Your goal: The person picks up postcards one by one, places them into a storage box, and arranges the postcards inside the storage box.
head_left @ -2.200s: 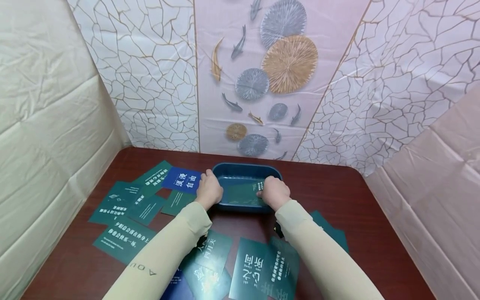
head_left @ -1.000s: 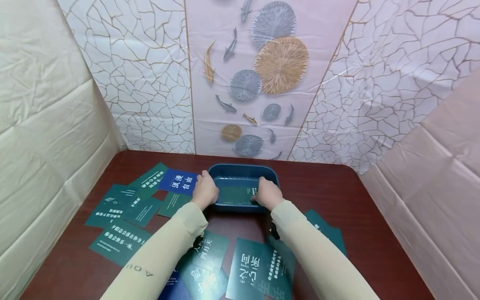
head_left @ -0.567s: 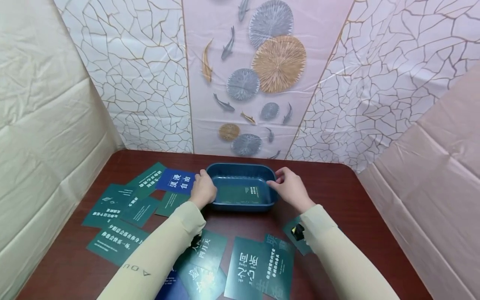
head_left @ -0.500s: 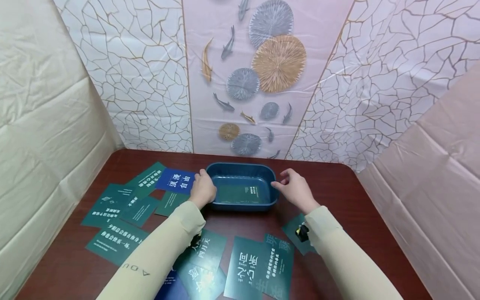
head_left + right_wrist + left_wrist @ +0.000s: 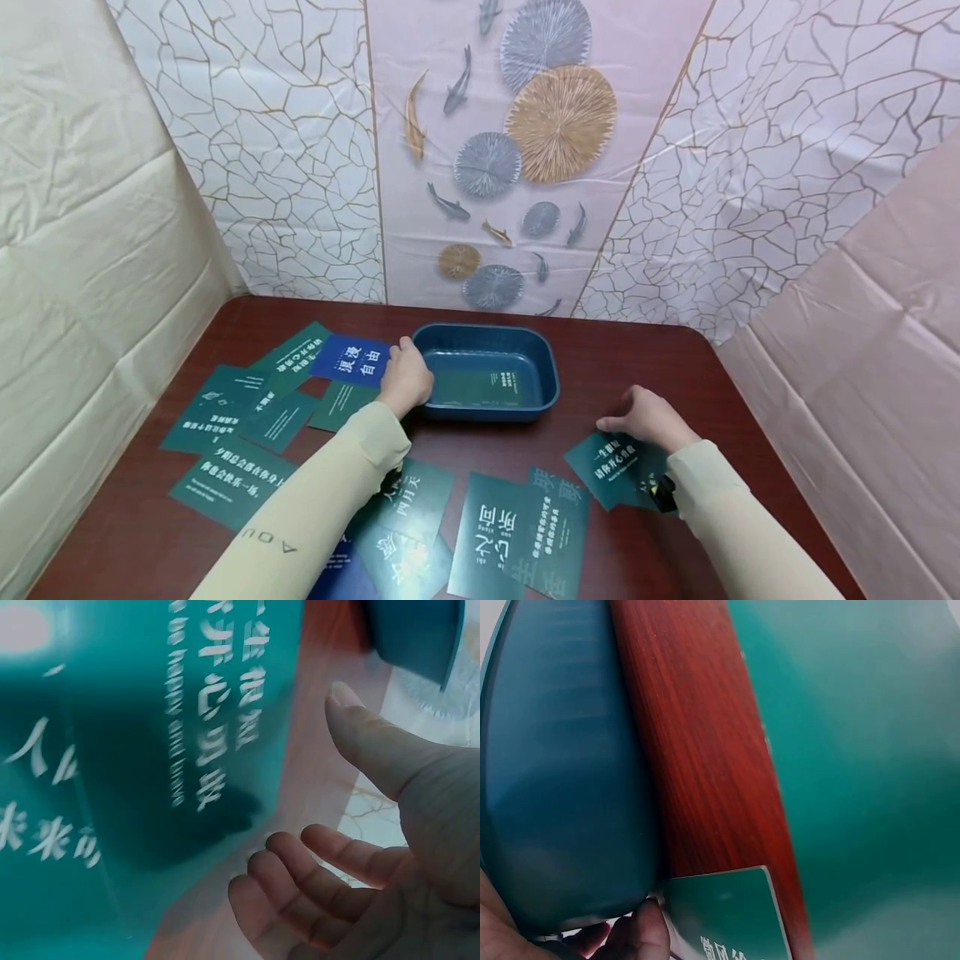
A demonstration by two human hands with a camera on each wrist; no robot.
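Note:
My left hand (image 5: 407, 379) grips the left end of a dark blue rectangular tray (image 5: 472, 348); in the left wrist view its fingers (image 5: 651, 924) curl round the tray's end. Inside the tray lies a green card (image 5: 468, 387) with white print. My right hand (image 5: 651, 418) is over the far edge of two overlapping green cards (image 5: 611, 467) on the right side of the table. Its thumb and fingers are spread apart with nothing between them, as the right wrist view shows, close to the printed card (image 5: 225, 712).
Several green cards (image 5: 236, 483) and a blue card (image 5: 348, 360) lie overlapping on the left of the brown table (image 5: 637, 350). More green cards (image 5: 487, 533) lie in front, partly under the left sleeve (image 5: 307, 508). Patterned cloth (image 5: 315, 167) hangs behind the table.
My right hand has let go of the tray's right side and moved right and nearer, over the two green cards. My left hand has stayed on the tray.

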